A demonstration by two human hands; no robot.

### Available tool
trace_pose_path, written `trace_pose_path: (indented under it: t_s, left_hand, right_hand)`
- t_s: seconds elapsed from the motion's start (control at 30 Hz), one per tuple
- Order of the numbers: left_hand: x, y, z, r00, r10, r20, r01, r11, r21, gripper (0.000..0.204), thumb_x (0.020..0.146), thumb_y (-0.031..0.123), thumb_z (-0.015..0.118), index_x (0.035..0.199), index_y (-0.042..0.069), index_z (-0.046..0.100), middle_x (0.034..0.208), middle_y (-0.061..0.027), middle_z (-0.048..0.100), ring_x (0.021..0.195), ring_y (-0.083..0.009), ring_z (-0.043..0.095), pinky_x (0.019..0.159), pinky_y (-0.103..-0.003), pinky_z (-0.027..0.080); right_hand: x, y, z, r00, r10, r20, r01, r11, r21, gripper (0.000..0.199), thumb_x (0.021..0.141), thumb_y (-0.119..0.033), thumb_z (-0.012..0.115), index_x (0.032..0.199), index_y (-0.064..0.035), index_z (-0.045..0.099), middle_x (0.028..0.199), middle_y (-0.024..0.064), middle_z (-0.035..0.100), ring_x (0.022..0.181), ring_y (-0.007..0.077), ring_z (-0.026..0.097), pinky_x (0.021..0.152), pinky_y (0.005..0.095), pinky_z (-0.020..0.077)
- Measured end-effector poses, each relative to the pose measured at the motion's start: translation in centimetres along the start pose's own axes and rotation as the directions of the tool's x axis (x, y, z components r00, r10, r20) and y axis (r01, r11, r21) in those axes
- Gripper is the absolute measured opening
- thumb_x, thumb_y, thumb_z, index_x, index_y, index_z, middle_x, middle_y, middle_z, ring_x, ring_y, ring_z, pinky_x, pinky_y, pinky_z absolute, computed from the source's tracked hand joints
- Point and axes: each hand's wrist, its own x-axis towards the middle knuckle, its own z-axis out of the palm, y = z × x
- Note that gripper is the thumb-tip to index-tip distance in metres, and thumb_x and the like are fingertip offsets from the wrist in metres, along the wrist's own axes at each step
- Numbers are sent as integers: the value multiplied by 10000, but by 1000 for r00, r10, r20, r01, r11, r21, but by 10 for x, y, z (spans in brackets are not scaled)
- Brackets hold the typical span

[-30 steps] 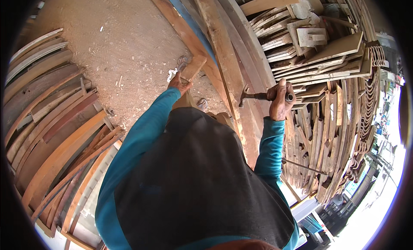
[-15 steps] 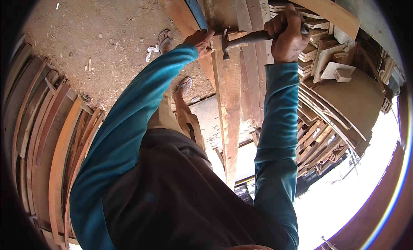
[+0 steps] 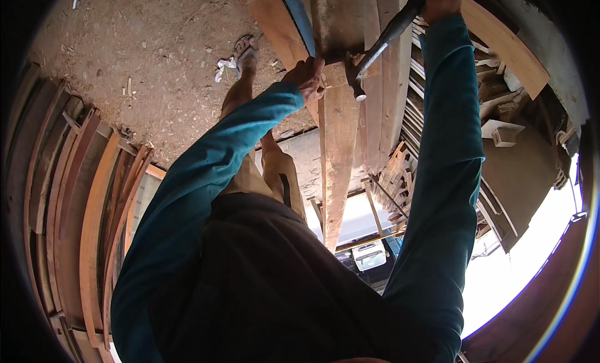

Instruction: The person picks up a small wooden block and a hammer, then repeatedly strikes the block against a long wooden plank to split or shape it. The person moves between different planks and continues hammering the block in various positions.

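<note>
Teal sleeves (image 3: 219, 152) run up the frame on both sides of a dark garment (image 3: 269, 275). At the top edge, right of centre, the right hand (image 3: 440, 2) is partly cut off, its fingers wrapped around the handle of a hammer (image 3: 390, 38). The hammer slants down and left, its metal head in the upper centre of the frame, over a long plank (image 3: 340, 147) that narrows toward the lower centre. Just left of the hammer head, the left hand (image 3: 305, 79) is bent inward with its fingers curled at the end of a short wooden block (image 3: 336, 76) that lies across the plank; shadow hides how firmly it grips. A blue strip (image 3: 296, 20) and an orange-brown board (image 3: 275, 27) run to the top edge above that hand.

In the upper left, wood chips are scattered on the brown floor (image 3: 156, 25), where a sandalled foot (image 3: 244, 49) stands beside a white scrap (image 3: 223, 68). Curved-looking boards (image 3: 97, 232) fill the left side, and a pale plank (image 3: 506, 45) crosses the upper right.
</note>
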Motion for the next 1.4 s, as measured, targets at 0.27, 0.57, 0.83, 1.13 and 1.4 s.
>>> trace_pose_path:
  t_s: [0.27,0.57,0.83,1.13,1.4]
  left_hand:
    - [-3,1,-6,999,31,-35,-25,985,168,627,711,161,838,1184,-5,461,1038,-208,587,953,-389,637,792,-451,570]
    - [3,3,-20,997,-41,71,27,982,184,645,714,214,838,1188,26,443,1073,-203,585,969,-391,647,782,-471,585]
    - [2,0,-7,995,-100,21,90,957,277,704,731,340,859,1212,44,438,1065,-213,600,962,-391,664,752,-488,604]
    - [-4,18,-29,990,-111,85,77,940,333,729,778,364,824,1290,59,405,1157,-246,615,1032,-435,666,769,-487,588]
    - [-2,13,-16,989,-145,30,118,895,430,747,801,362,805,1322,57,365,1217,-263,605,1062,-444,657,870,-519,567]
  right_hand:
    - [3,0,25,998,4,59,-2,999,-43,353,935,-306,635,684,-147,445,505,-14,342,391,148,321,402,335,319]
    - [29,17,-13,999,27,34,-29,998,54,377,938,-343,661,693,-169,432,518,-36,316,410,127,326,405,322,331]
    - [-112,35,-66,918,-393,54,347,861,372,392,965,-293,679,695,-80,491,526,20,398,420,109,355,430,300,338]
    - [-76,18,-68,911,-412,-25,398,859,324,358,989,-302,654,742,-168,433,545,-41,365,413,103,343,402,287,299]
    - [-151,36,-53,842,-478,-252,534,806,256,436,959,-376,709,664,-171,463,505,-35,423,401,86,381,385,271,304]
